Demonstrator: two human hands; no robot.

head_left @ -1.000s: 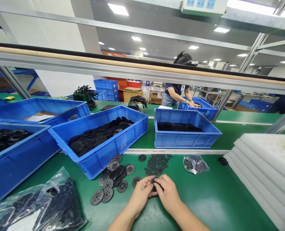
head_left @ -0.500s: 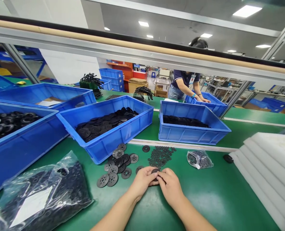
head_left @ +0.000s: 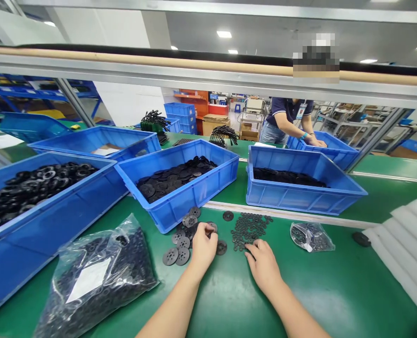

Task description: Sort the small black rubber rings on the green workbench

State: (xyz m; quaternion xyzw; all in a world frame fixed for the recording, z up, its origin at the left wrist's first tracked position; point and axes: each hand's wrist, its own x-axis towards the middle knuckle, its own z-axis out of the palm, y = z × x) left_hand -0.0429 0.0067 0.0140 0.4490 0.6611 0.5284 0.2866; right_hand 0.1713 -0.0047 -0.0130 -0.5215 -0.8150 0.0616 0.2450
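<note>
My left hand (head_left: 204, 244) is over the pile of flat black discs with holes (head_left: 183, 242), its fingers curled and closed at the edge of a disc (head_left: 212, 226); the fingertips partly hide it. Apart from it, my right hand (head_left: 263, 263) reaches to the near edge of a spread of small black rings (head_left: 250, 227). Its thumb and forefinger are slightly apart, with the tips at the rings. One single disc (head_left: 221, 247) lies between my hands, and another disc (head_left: 228, 216) sits beside the rings.
Blue bins (head_left: 194, 188) of black parts line the green bench (head_left: 229, 300). A large clear bag of black rings (head_left: 106, 277) lies left, a small bag (head_left: 312, 236) right. White foam sheets (head_left: 405, 244) are stacked at far right. Across the bench, a person (head_left: 289, 119) reaches into a bin.
My hands were together around a black disc and have separated. The left moved to the disc pile, the right to the small rings. The view has shifted left.
</note>
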